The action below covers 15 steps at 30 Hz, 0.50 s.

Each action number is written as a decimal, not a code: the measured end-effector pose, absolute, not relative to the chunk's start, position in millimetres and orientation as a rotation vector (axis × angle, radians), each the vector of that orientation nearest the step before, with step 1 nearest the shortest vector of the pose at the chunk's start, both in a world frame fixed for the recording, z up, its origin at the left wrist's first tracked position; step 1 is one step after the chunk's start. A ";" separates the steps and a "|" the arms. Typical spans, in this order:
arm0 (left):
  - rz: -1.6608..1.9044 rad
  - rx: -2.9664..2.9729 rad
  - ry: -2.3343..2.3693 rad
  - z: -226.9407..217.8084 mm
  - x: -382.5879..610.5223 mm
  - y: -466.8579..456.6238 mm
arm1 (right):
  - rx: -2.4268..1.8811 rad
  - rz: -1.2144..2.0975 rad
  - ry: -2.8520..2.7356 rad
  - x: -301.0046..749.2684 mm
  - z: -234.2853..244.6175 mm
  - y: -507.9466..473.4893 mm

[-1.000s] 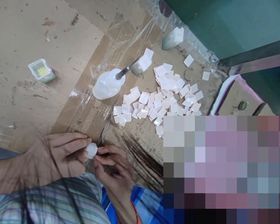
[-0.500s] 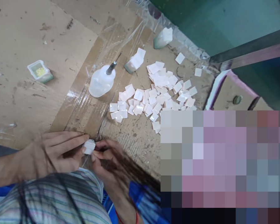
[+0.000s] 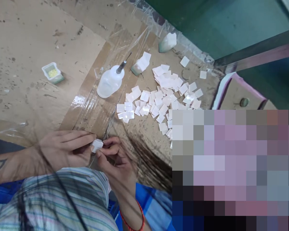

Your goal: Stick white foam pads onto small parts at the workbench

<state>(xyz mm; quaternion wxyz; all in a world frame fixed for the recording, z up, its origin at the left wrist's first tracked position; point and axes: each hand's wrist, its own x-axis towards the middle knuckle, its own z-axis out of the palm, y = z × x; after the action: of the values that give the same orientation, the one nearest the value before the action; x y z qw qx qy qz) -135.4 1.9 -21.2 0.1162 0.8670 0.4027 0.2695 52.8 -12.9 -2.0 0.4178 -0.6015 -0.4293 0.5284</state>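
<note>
I see the small white piece (image 3: 96, 145) at the near edge of the desk (image 3: 26, 38), a pale, glossy chip with slightly rounded corners, partly hidden by fingertips. My left hand (image 3: 65, 149) is curled nearly closed, its thumb and forefinger pinching the piece from the left side. My right hand (image 3: 113, 160) is bent in just as tightly and pinches the same piece from the right, so both hands meet on it. Farther in, toward the middle of the desk, a clear squeeze bottle (image 3: 109, 82) lies tilted on the taped strip, beside a scatter of white squares (image 3: 163, 96). A small tub (image 3: 53, 73) with yellow bits sits toward the left edge.
</note>
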 end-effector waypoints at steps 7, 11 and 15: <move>0.692 2.811 0.867 -3.0 -155.7 5.2 | -1.487 1.270 -1.104 51.5 -0.7 -11.2; 0.714 2.809 0.857 -5.7 -160.7 3.7 | -1.472 1.247 -1.199 54.5 -1.0 -12.1; 0.773 2.797 0.894 -10.2 -160.3 -0.7 | -1.482 1.130 -1.307 53.8 -2.1 -14.9</move>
<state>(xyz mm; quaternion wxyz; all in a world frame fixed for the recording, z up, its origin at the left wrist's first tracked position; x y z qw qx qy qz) -160.3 -0.7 -10.2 0.0523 0.9199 0.2940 0.2542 53.8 -14.9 -2.1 0.4191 -0.5910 -0.5213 0.4508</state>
